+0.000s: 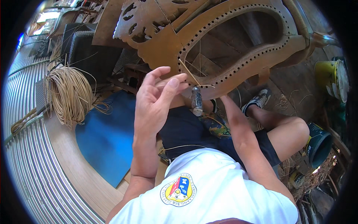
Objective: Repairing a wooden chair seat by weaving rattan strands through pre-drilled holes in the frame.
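Note:
A brown wooden furniture frame (231,83) with a carved openwork panel (149,22) lies over my lap. Small holes run all around its oval opening. My left hand (158,89) is raised just left of the near rim. Its fingers are partly stretched and apart, with the thumb beside them, and I see nothing in it. Close to its fingertips, a short cane strand (189,72) slants across the rim. Right beside that, an awl-like tool with a dark, worn handle (197,101) stands at a rim hole. My right forearm (238,123) reaches beneath the frame, which hides the right hand's fingers.
A large coil of cane (71,93) hangs at the left, near corrugated metal sheeting (33,149). A blue sheet (106,138) lies left of my legs. On the right are a yellow bucket (328,76), a dark open bucket (320,149) and cane scraps.

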Demonstrator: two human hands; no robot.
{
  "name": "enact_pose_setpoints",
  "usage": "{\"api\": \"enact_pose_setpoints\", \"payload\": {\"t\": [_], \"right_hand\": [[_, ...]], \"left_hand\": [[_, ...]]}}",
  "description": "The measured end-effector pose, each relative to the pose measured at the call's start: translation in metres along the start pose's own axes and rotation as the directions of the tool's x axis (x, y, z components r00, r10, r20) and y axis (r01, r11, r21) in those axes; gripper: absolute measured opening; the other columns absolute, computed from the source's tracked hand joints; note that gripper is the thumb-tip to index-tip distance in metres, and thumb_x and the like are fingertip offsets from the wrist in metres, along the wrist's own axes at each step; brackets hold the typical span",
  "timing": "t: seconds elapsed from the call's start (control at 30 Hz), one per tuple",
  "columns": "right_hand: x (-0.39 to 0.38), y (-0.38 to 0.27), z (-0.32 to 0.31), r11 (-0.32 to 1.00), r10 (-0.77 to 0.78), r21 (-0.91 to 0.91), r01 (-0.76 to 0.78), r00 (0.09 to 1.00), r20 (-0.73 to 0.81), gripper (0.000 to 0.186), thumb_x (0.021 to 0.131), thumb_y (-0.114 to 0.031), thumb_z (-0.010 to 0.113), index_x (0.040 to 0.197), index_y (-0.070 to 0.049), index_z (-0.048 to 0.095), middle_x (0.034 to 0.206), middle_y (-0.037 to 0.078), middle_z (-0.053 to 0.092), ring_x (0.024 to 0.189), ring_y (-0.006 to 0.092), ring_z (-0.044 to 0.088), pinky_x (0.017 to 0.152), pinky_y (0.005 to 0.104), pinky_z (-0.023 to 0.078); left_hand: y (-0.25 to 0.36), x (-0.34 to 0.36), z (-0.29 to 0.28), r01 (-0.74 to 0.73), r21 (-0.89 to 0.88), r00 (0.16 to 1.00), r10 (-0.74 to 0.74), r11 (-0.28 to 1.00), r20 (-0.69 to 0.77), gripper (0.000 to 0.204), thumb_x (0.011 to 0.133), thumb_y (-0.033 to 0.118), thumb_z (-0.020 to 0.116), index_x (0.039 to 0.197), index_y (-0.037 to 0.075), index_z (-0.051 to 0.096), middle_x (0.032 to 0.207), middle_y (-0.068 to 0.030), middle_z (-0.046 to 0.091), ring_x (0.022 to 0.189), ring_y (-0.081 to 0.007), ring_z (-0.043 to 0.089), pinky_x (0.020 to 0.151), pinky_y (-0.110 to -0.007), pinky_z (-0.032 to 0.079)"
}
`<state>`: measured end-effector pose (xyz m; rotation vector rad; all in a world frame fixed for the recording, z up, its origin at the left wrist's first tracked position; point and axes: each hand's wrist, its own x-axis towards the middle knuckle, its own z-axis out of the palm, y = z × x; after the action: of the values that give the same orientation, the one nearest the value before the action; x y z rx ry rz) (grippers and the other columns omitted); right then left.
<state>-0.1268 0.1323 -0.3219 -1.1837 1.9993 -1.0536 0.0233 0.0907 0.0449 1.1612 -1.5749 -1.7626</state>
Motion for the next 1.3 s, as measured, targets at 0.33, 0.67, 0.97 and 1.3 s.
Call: {"api": "enact_pose_setpoints", "payload": {"t": [0.33, 0.67, 0.97, 1.3], "right_hand": [[-0.055, -0.001, -0.028, 0.977, 0.065, -0.207, -0.042, 0.992, 0.104, 0.034, 0.099, -0.032, 0.048, 0.102, -0.004, 0.067, 0.111, 0.022, 0.068, 0.105, 0.0419, 0.062, 0.095, 0.0496, 0.047], [-0.172, -0.060, -0.105, 0.965, 0.211, -0.222, -0.140, 0.917, 0.338, 0.033, 0.099, -0.033, 0.050, 0.094, -0.005, 0.066, 0.105, 0.022, 0.068, 0.100, 0.0433, 0.063, 0.089, 0.0524, 0.049], [-0.137, -0.031, -0.072, 0.965, 0.244, 0.016, -0.260, 0.923, 0.297, 0.039, 0.098, -0.032, 0.051, 0.076, -0.002, 0.062, 0.078, 0.019, 0.065, 0.082, 0.0358, 0.065, 0.076, 0.0422, 0.048], [-0.158, -0.060, -0.100, 0.907, 0.263, -0.394, -0.148, 0.930, 0.256, 0.043, 0.098, -0.038, 0.051, 0.097, 0.000, 0.069, 0.096, 0.026, 0.068, 0.101, 0.0443, 0.064, 0.087, 0.0498, 0.050]], "left_hand": [[-0.043, 0.047, -0.028, -0.529, 0.659, 0.753, 0.654, 0.535, 0.073, 0.024, 0.094, -0.001, 0.062, 0.116, 0.008, 0.064, 0.116, -0.0043, 0.071, 0.106, -0.0161, 0.063, 0.092, -0.032, 0.047], [-0.107, 0.025, -0.016, -0.504, 0.544, 0.541, 0.736, 0.671, -0.406, 0.021, 0.098, 0.007, 0.059, 0.119, 0.004, 0.059, 0.107, -0.0097, 0.062, 0.111, -0.0206, 0.060, 0.091, -0.032, 0.048], [-0.168, 0.077, -0.021, -0.436, -0.038, 0.871, 0.432, 0.899, 0.233, 0.040, 0.096, 0.006, 0.060, 0.135, 0.000, 0.051, 0.119, -0.0098, 0.064, 0.110, -0.0187, 0.062, 0.092, -0.032, 0.052], [-0.230, 0.134, -0.045, -0.659, 0.418, 0.748, 0.607, 0.626, 0.269, 0.042, 0.094, 0.008, 0.062, 0.136, 0.005, 0.053, 0.136, -0.0087, 0.057, 0.113, -0.0215, 0.063, 0.093, -0.033, 0.054]]}}
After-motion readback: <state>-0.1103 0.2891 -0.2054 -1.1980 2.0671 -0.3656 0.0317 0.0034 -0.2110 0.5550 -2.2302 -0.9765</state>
